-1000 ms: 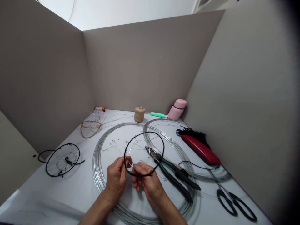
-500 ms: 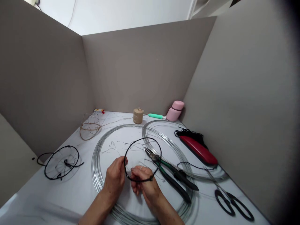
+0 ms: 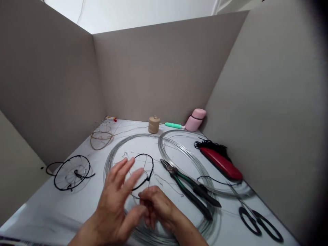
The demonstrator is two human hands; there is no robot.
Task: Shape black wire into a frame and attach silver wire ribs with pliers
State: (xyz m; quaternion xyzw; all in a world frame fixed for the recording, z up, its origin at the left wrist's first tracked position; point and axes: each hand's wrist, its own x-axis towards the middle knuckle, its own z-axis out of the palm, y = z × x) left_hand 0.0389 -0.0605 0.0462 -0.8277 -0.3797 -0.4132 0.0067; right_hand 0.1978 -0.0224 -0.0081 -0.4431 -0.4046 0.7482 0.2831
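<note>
A black-wrapped wire ring (image 3: 153, 165) with thin wire strands across it stands in front of my hands, partly hidden behind my left hand (image 3: 119, 201). That hand is raised with its fingers spread and nothing in them. My right hand (image 3: 160, 206) is closed, thumb and fingers pinched on a thin wire just below the ring. Whether the ring rests on anything is hidden. Right of it lie pliers (image 3: 188, 188) with dark green and black handles, across a large coil of silvery wire (image 3: 109, 160).
At left sits another black ring frame (image 3: 72, 172), with a brown wire frame (image 3: 101, 139) behind. Along the back are a twine spool (image 3: 153, 125), a green-handled tool (image 3: 173, 125) and a pink flask (image 3: 195, 119). Scissors (image 3: 258, 220) and a red-black case (image 3: 221, 164) lie right. Grey partitions (image 3: 164, 75) enclose the table.
My left hand has let go of the ring, risen and spread its fingers. The ring has shifted left and turned, now partly behind that hand. The view has tilted slightly.
</note>
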